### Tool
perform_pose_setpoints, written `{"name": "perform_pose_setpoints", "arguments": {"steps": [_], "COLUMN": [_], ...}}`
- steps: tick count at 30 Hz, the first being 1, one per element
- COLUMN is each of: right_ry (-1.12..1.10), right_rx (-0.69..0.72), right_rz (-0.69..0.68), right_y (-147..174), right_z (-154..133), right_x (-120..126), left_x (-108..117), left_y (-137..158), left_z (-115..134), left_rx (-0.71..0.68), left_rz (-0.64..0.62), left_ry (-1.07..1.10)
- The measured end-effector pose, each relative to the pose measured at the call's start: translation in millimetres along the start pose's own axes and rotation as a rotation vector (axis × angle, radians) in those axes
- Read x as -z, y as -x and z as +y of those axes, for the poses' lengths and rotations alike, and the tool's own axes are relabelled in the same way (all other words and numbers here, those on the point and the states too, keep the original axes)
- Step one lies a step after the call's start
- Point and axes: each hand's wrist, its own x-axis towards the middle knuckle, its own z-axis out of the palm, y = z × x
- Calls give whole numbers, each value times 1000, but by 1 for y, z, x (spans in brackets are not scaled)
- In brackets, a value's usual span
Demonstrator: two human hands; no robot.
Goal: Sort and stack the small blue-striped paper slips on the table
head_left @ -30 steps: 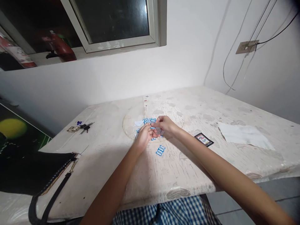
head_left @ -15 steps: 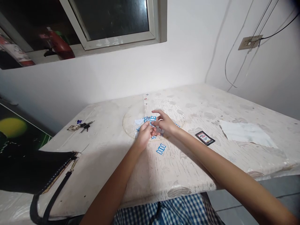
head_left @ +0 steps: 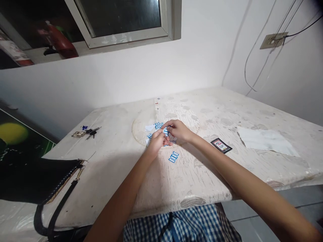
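Between my two hands is a small white sticker sheet piece with blue outlines (head_left: 166,131). My left hand (head_left: 155,144) grips its lower part, thumb on top and fingers curled beneath. From the right, my right hand (head_left: 179,130) closes thumb and forefinger at its upper edge. Several similar blue-outlined pieces (head_left: 158,125) lie in a loose pile behind and under the hands, partly hidden by them. A plain white scrap (head_left: 149,127) is among them. Nearer to me, one more blue-outlined piece (head_left: 174,157) lies alone on the table.
On the pale covered table (head_left: 191,178), a black-framed packet (head_left: 221,145) and a white cloth or paper (head_left: 267,141) lie at right. Keys (head_left: 92,133) are at left, near a black bag (head_left: 37,178) with a strap. Wall and window stand behind.
My right hand's raised fingers have come down and closed onto the held piece. My left hand keeps its grip. The camera view has tilted slightly.
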Motion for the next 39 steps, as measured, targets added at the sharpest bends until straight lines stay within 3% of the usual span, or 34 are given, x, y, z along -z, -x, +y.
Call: {"name": "perform_pose_setpoints", "arguments": {"steps": [8, 11, 13, 17, 20, 24, 31, 39], "right_ry": [18, 119, 223, 421, 571, 715, 737, 634], "right_rx": [8, 58, 4, -187, -111, 20, 47, -62], "right_rz": [-3, 114, 159, -131, -262, -302, -276, -341], "right_y": [1, 0, -1, 1, 6, 9, 12, 13], "right_z": [-1, -2, -1, 2, -1, -5, -8, -10], "right_x": [-3, 9, 21, 31, 22, 9, 8, 14], "left_x": [-1, 1, 3, 9, 11, 11, 13, 13], "left_y": [0, 0, 0, -2, -2, -2, -2, -1], "left_z": [1, 4, 6, 12, 13, 13, 13, 15], "left_rx": [-1, -44, -81, -121, -116, -113, -120, -104], "left_rz": [7, 61, 135, 260, 290, 290, 279, 289], "left_ry": [-17, -1, 41, 123, 131, 118, 113, 114]}}
